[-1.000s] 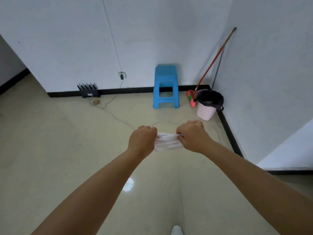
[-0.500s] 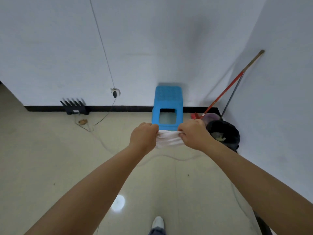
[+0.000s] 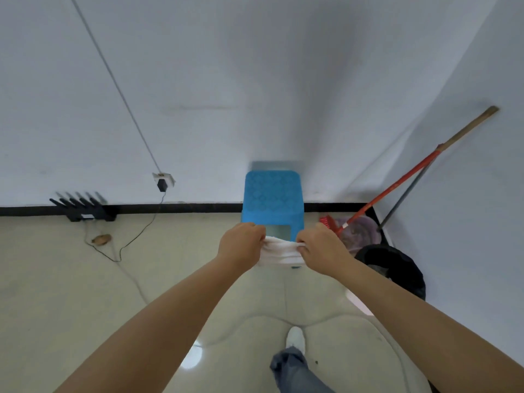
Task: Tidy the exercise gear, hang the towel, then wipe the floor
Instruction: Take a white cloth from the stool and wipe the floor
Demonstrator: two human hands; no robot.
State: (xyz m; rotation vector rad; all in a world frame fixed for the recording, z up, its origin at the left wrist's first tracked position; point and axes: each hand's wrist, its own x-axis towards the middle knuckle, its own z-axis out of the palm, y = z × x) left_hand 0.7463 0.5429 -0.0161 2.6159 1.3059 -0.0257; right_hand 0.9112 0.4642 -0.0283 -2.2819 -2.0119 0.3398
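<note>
A small white towel (image 3: 280,252) is bunched and stretched between my two fists at chest height, in front of a blue plastic stool (image 3: 272,198). My left hand (image 3: 241,245) grips its left end with curled fingers. My right hand (image 3: 317,246) grips the right end the same way. Both arms reach forward over the pale tiled floor (image 3: 56,293). The towel's middle hangs slightly below my knuckles.
The stool stands against the white wall. In the right corner lean a red-handled broom (image 3: 397,184) and a dark pole, beside a black-lined bin (image 3: 397,270) and a pink basin (image 3: 360,234). A black rack (image 3: 82,207) and a trailing cable (image 3: 136,236) lie at left. My shoe (image 3: 295,337) steps forward.
I have walked closer to the stool and the corner, so the stool and bin loom larger. Both hands keep hold of the towel between them; my foot has come into view.
</note>
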